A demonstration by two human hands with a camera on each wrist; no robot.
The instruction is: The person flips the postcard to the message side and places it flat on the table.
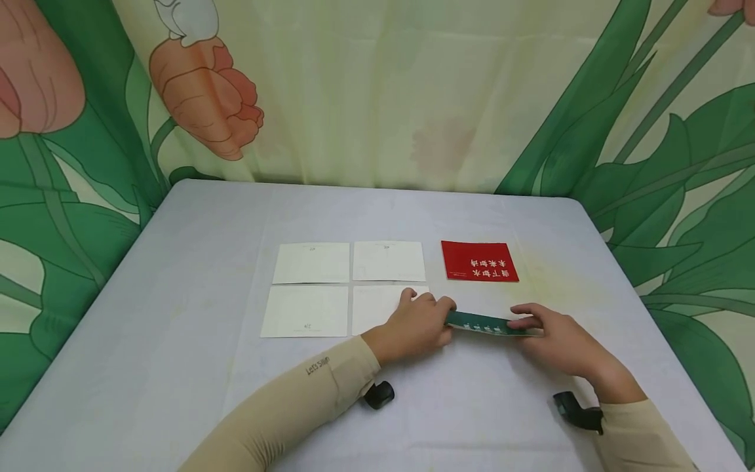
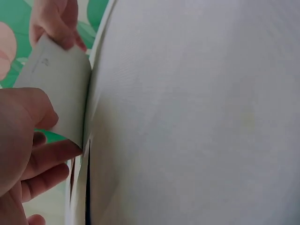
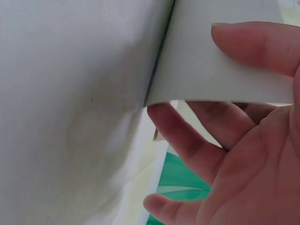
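A green card (image 1: 486, 324) with white print is held just above the white tablecloth (image 1: 194, 275), tilted on its long edge. My left hand (image 1: 439, 314) pinches its left end and my right hand (image 1: 527, 324) pinches its right end. In the left wrist view the card's pale back (image 2: 56, 89) shows, with my left fingers (image 2: 42, 157) under it and my right hand (image 2: 51, 21) at its far end. In the right wrist view my right thumb (image 3: 262, 44) lies on the pale back (image 3: 211, 70), with the fingers curled beneath it.
Several white cards (image 1: 311, 263) lie face down in a two-by-two block left of centre; my left hand covers part of the near right one. A red card (image 1: 479, 260) with white characters lies to the right. A flowered curtain (image 1: 377, 92) surrounds the table.
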